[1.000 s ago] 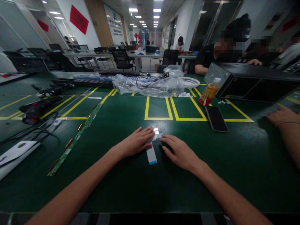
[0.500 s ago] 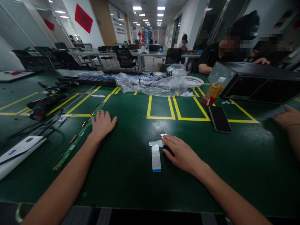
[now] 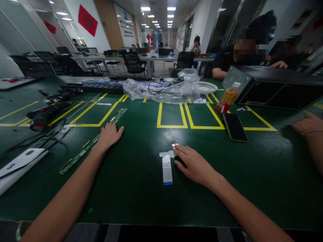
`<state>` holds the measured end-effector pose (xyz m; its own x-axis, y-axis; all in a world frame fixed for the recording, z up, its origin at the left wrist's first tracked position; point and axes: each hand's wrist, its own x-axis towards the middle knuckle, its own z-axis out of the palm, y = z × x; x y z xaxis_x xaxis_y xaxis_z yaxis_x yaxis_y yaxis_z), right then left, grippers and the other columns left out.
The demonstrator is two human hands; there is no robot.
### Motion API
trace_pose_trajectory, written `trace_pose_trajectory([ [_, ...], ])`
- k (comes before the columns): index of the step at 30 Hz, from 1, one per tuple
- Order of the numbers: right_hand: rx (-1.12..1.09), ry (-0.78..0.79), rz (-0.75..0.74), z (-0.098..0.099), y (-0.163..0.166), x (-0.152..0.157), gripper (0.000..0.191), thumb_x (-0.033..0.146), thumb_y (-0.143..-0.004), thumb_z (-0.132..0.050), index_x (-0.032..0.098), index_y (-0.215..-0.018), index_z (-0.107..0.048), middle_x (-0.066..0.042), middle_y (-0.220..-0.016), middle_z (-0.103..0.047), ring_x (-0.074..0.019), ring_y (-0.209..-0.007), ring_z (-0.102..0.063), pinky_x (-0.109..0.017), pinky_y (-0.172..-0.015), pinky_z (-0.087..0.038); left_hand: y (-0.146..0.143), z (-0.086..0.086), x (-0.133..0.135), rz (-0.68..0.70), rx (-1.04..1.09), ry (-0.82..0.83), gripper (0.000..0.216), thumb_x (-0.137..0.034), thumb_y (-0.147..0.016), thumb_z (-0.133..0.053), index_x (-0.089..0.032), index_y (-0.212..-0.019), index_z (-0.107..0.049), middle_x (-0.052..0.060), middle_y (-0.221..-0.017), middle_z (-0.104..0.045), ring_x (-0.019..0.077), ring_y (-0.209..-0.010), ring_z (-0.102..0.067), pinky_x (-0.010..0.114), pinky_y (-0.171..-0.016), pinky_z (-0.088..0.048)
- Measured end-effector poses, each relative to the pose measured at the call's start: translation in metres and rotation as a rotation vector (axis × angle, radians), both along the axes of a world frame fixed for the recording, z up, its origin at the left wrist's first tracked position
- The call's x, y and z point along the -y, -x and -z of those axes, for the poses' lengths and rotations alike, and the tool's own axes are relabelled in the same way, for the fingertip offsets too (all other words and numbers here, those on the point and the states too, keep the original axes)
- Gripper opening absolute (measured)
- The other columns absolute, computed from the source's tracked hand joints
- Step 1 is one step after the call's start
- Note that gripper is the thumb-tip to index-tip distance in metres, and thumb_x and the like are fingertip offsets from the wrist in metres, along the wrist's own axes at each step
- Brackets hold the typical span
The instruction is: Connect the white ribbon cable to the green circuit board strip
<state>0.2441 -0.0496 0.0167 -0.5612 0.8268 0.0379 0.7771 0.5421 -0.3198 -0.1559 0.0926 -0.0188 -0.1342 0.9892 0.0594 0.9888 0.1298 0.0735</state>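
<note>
My left hand lies over a long narrow green circuit board, fingers on the board and thumb stretched out to the right. The board lies slanted on the green table, its far end showing beyond my fingers and its near end beside my forearm. In front of me is a white folded flat ribbon cable with a blue end strip. My right hand rests flat on the table, fingertips touching the cable's short upper arm near its silvery end. The thumb sits apart below the fingers.
A phone, a drink bottle and a black case stand to the right. Another person's hand rests at the right edge. Plastic wrap and a white basket lie behind; a white device with cables is at left.
The circuit board has turned, its far end swinging to the right, with my left hand on it and shifted slightly nearer. My right hand and the ribbon cable stay in place.
</note>
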Motion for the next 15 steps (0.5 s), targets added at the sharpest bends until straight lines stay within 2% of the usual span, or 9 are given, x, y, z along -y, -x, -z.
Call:
trace_pose_trajectory([
  [2,-0.003,-0.008,0.003,-0.002,0.004,0.002,0.052,0.032,-0.099,-0.053,0.013,-0.147,-0.051,-0.016,-0.156,-0.047,-0.0301,-0.144,-0.042,-0.053,-0.12,-0.034,-0.027,-0.002,0.011,0.201,0.023,0.013,0.077,-0.054,-0.099,-0.028,0.005,-0.145,-0.044,0.028,-0.155,-0.039,0.039,-0.147,-0.034,0.058,-0.118,-0.027],
  [5,-0.002,-0.038,0.004,-0.005,0.012,0.007,0.05,0.03,-0.098,-0.054,0.013,-0.145,-0.054,-0.017,-0.153,-0.05,-0.0308,-0.142,-0.045,-0.054,-0.118,-0.036,-0.086,-0.008,0.04,0.539,0.087,0.049,0.076,-0.056,-0.1,-0.033,0.0,-0.152,-0.037,0.023,-0.161,-0.031,0.0348,-0.153,-0.022,0.055,-0.123,-0.018],
  [7,0.007,-0.058,-0.006,-0.006,0.017,0.011,0.05,0.03,-0.097,-0.055,0.012,-0.144,-0.054,-0.018,-0.151,-0.052,-0.0309,-0.141,-0.046,-0.054,-0.117,-0.037,-0.123,-0.014,0.06,0.79,0.151,0.085,0.074,-0.056,-0.1,-0.039,-0.006,-0.155,-0.034,0.018,-0.164,-0.028,0.0297,-0.154,-0.019,0.051,-0.125,-0.014],
  [9,0.015,-0.072,-0.009,-0.006,0.02,0.013,0.051,0.03,-0.096,-0.055,0.011,-0.143,-0.054,-0.019,-0.151,-0.053,-0.0311,-0.141,-0.047,-0.054,-0.116,-0.038,-0.148,-0.021,0.077,0.987,0.208,0.116,0.07,-0.054,-0.101,-0.042,-0.011,-0.156,-0.033,0.015,-0.164,-0.028,0.0254,-0.154,-0.02,0.046,-0.126,-0.012],
  [12,0.018,-0.092,0.006,-0.004,0.023,0.015,0.05,0.029,-0.096,-0.054,0.011,-0.143,-0.055,-0.019,-0.15,-0.053,-0.0311,-0.139,-0.049,-0.054,-0.117,-0.037,-0.159,-0.027,0.09,1.143,0.243,0.152,0.068,-0.05,-0.102,-0.045,-0.014,-0.157,-0.031,0.013,-0.165,-0.026,0.0225,-0.154,-0.02,0.042,-0.127,-0.012],
  [15,0.031,-0.098,0.026,-0.002,0.025,0.017,0.051,0.029,-0.096,-0.054,0.009,-0.143,-0.055,-0.019,-0.151,-0.053,-0.0316,-0.139,-0.049,-0.052,-0.117,-0.038,-0.155,-0.027,0.09,1.157,0.24,0.165,0.066,-0.048,-0.104,-0.044,-0.016,-0.159,-0.029,0.011,-0.166,-0.025,0.0212,-0.154,-0.019,0.04,-0.127,-0.013],
])
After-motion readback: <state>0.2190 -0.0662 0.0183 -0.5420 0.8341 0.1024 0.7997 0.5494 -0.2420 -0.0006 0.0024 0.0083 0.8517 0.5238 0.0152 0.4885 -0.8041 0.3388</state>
